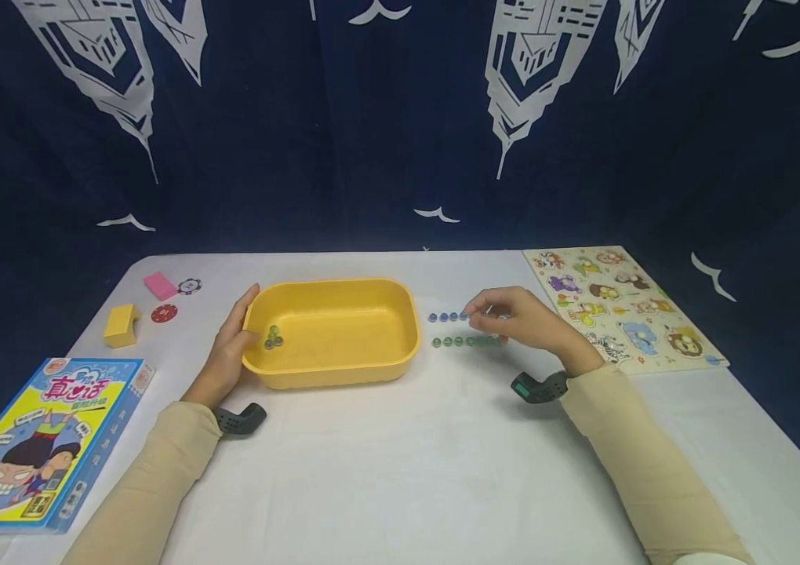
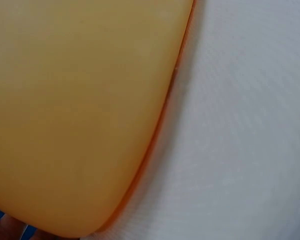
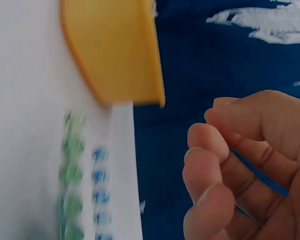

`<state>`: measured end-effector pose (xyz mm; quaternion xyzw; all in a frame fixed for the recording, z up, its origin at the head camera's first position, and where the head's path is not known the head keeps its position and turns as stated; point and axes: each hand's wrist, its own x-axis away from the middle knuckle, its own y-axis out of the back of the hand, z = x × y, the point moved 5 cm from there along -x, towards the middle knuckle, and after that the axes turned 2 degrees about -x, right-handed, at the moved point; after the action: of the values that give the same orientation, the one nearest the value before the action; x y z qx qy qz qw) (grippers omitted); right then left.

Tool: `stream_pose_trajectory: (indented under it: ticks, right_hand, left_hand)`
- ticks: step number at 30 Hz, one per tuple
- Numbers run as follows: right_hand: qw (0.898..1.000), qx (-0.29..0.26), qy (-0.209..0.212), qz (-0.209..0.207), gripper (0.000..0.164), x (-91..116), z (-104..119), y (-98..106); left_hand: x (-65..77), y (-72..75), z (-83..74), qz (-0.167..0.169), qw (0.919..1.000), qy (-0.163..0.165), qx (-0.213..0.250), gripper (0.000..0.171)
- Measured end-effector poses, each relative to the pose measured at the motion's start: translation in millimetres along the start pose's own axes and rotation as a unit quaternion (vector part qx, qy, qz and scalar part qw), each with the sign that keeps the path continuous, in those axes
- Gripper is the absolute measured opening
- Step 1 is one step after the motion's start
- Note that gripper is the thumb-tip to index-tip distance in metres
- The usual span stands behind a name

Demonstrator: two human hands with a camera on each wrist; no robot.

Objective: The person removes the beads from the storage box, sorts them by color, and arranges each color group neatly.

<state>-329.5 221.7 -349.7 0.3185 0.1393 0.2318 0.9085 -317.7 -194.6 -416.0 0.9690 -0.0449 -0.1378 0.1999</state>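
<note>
A yellow plastic tray (image 1: 332,375) stands on the white table, with several small glass marbles (image 1: 274,339) at its left end. My left hand (image 1: 227,353) grips the tray's left side, the thumb over the rim; its fingers barely show at the lower left of the left wrist view. Right of the tray lie a row of blue marbles (image 1: 443,317) and a row of green marbles (image 1: 458,341). My right hand (image 1: 516,318) hovers over the rows, hiding part of them. Its fingers bend loosely with the thumb near the index fingertip; no marble shows between them.
A sheet of cartoon animals (image 1: 626,310) lies at the back right. On the left are a boxed game (image 1: 40,447), a yellow block (image 1: 121,326), a pink piece (image 1: 160,286), a red chip (image 1: 164,313) and a black-and-white chip (image 1: 190,286). A dark curtain (image 1: 343,157) hangs behind the table.
</note>
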Motion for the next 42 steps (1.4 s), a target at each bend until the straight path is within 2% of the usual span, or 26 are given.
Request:
stream_pose_trajectory:
  ticks: [5,9,15,23,28,35,42]
  right_hand:
    - [0.997,-0.071,0.027,0.025,0.019,-20.7,29.4,-26.4]
    - [0.989,-0.135,0.036,0.056,0.02,-41.7,48.6,-57.8]
    - [0.978,-0.174,0.036,0.113,0.027,-73.0,70.7,-110.6]
    - [0.969,-0.14,0.054,0.197,0.028,-102.0,99.5,-164.4]
    - [0.971,-0.072,0.062,0.219,0.024,-116.1,109.5,-189.7]
    - [0.969,0.017,0.014,0.244,0.023,-129.9,115.2,-212.1]
    - [0.966,0.039,-0.027,0.254,0.019,-137.6,115.8,-221.3]
  left_hand:
    - [0.5,0.3,-1.8,0.005,1.0,0.001,0.007,0.08]
    - [1.1,1.0,-3.0,0.005,1.0,-0.001,0.007,0.08]
    - [2.0,1.3,-2.8,0.003,1.0,-0.004,0.007,0.079]
    - [1.8,1.9,-2.6,0.005,0.9999,-0.003,0.009,0.078]
    - [0.8,3.1,-1.1,0.007,0.9999,-0.007,0.013,0.078]
    - [0.4,3.5,-0.7,0.005,0.9998,-0.011,0.014,0.079]
    - [0.5,3.4,-0.4,0.004,0.9998,-0.009,0.015,0.079]
